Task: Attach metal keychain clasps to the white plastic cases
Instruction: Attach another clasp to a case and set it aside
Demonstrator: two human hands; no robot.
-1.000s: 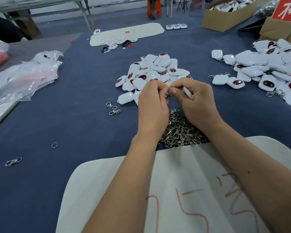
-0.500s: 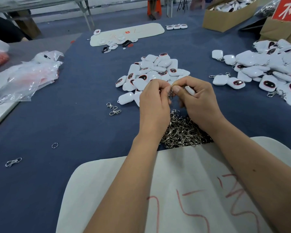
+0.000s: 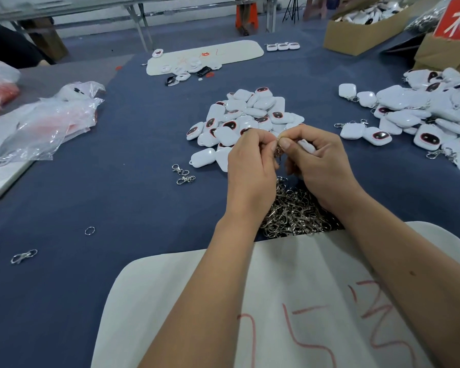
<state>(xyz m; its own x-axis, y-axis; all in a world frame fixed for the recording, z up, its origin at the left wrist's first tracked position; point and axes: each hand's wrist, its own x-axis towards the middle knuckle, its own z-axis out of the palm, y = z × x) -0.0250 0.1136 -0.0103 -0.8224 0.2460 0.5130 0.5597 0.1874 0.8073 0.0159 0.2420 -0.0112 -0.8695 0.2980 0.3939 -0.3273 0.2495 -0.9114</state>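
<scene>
Change: across the last second the two hands have barely shifted. They stay pressed close together above the clasp pile, lifted only slightly, and the clasp between the thumbs now hangs a little more upright.
Left hand (image 3: 252, 166): fingers curled, thumb and forefinger pinching the metal clasp (image 3: 278, 150) at its upper end.
Right hand (image 3: 320, 163): thumb pressed against the same clasp from the other side, while the curled fingers hold a white case (image 3: 306, 146), of which only one edge shows past the knuckles.
Where the work is: clasp and case are held in the air between the hands, above the near edge of the surface (image 3: 117, 197); whether the ring has already passed through the case's loop is hidden by the fingers.
Supplies: a heap of loose clasps (image 3: 292, 211) lies just below the wrists; the pile of bare cases (image 3: 245, 115) sits just beyond the hands.
Finished pile: cases with clasps already hanging (image 3: 420, 112) are spread to the right, well apart from the bare ones.
Strays: two loose clasps (image 3: 182, 173) lie left of the hands, and a split ring (image 3: 89, 231) farther left.
Meaning for the task: so little movement suggests the fiddly threading step is in progress on this one case. Many bare cases remain, so the job looks far from done.
Risk: the small ring could slip off the loop and drop into the heap.
</scene>
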